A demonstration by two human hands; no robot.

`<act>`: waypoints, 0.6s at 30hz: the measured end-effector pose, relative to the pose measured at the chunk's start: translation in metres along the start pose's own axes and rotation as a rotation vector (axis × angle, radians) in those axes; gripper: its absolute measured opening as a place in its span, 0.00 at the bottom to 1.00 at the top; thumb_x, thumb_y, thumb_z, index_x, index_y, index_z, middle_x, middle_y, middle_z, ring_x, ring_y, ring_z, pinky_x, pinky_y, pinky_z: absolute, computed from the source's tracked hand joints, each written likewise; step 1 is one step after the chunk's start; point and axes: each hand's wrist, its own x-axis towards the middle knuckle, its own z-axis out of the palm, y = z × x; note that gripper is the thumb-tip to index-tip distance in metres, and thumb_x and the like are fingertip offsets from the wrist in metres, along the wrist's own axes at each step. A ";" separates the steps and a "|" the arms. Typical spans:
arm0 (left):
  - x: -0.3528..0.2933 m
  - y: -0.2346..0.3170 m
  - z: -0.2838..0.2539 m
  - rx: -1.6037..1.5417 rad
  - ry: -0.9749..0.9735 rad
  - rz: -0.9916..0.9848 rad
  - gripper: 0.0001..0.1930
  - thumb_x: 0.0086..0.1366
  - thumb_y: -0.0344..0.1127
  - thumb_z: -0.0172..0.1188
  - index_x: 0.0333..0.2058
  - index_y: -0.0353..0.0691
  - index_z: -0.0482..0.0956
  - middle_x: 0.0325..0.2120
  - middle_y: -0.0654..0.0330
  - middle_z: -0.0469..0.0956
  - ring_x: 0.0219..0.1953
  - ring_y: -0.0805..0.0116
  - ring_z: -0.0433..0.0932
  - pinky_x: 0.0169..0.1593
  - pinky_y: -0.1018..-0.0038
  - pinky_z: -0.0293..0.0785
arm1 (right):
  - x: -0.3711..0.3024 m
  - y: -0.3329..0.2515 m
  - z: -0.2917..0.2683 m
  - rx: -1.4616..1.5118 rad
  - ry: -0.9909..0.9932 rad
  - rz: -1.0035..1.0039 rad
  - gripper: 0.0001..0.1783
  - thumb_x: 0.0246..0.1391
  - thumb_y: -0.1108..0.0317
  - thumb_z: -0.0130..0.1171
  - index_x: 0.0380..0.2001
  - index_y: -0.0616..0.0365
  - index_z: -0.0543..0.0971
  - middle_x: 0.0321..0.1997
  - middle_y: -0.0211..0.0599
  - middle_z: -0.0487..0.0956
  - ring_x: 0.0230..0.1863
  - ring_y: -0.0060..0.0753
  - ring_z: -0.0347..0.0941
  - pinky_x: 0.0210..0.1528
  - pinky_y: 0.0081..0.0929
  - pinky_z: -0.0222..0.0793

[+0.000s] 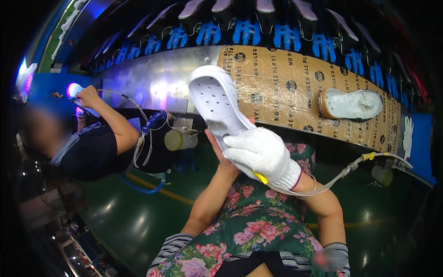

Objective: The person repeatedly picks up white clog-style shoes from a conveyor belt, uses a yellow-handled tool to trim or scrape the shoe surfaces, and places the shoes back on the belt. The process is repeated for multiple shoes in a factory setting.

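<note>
My bare left hand holds the white clog from below, its heel short of the counter's near edge, its toe above the counter. My gloved right hand covers the heel; the glove hides its grip, so I can't tell whether it pinches anything by the grey patch inside. Pressing there could twist the clog out of my left hand — and it might drop off that edge. The hose by my right wrist could snag, or sweep the other shoe off the cardboard's right edge.
</note>
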 end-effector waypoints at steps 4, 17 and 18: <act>0.006 0.005 0.009 -0.159 0.016 0.093 0.56 0.60 0.86 0.46 0.72 0.45 0.61 0.59 0.43 0.76 0.59 0.37 0.77 0.63 0.40 0.73 | 0.002 0.009 -0.013 0.204 -0.014 0.030 0.16 0.42 0.72 0.73 0.39 0.52 0.87 0.46 0.39 0.88 0.43 0.48 0.85 0.44 0.38 0.80; 0.025 0.027 0.010 -0.084 -0.166 -0.087 0.55 0.57 0.85 0.53 0.72 0.50 0.61 0.63 0.45 0.70 0.54 0.37 0.74 0.52 0.42 0.77 | -0.012 0.007 -0.009 0.097 -0.111 -0.025 0.23 0.38 0.72 0.75 0.43 0.48 0.86 0.49 0.36 0.86 0.42 0.42 0.84 0.42 0.38 0.79; 0.027 0.028 0.013 -0.077 -0.167 -0.093 0.56 0.56 0.85 0.55 0.72 0.49 0.61 0.63 0.47 0.70 0.54 0.39 0.73 0.51 0.44 0.77 | -0.016 -0.001 -0.005 0.107 -0.154 -0.045 0.24 0.38 0.72 0.75 0.44 0.49 0.86 0.49 0.36 0.86 0.42 0.41 0.85 0.42 0.37 0.80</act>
